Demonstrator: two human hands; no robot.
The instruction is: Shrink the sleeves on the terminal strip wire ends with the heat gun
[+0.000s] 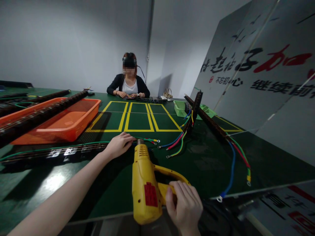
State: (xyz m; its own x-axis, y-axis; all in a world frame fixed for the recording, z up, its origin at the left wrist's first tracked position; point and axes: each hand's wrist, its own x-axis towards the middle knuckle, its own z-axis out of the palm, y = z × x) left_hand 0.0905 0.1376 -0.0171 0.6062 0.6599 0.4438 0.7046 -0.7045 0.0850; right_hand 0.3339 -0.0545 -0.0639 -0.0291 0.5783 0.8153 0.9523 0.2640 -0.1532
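Observation:
A yellow heat gun [141,175] with a red label is gripped by its handle in my right hand [185,201]. Its nozzle points away from me, just beside the fingers of my left hand [120,144]. That hand is closed round the wires at the end of a black cable chain [44,158] lying on the table. Past the nozzle, green and red wires [147,140] with ring terminals stick out. My left fingers partly hide how the wires are pinched. Blue, red and green wires [176,141] from another chain lie just to the right.
An orange basket [86,118] with a chain across it stands at left. Another chain [195,106] leans up by a green basket [179,108]; more wires [232,170] reach the right table edge. Yellow-taped rectangles mark the table [140,118]. A person [129,87] sits opposite, hands on small parts.

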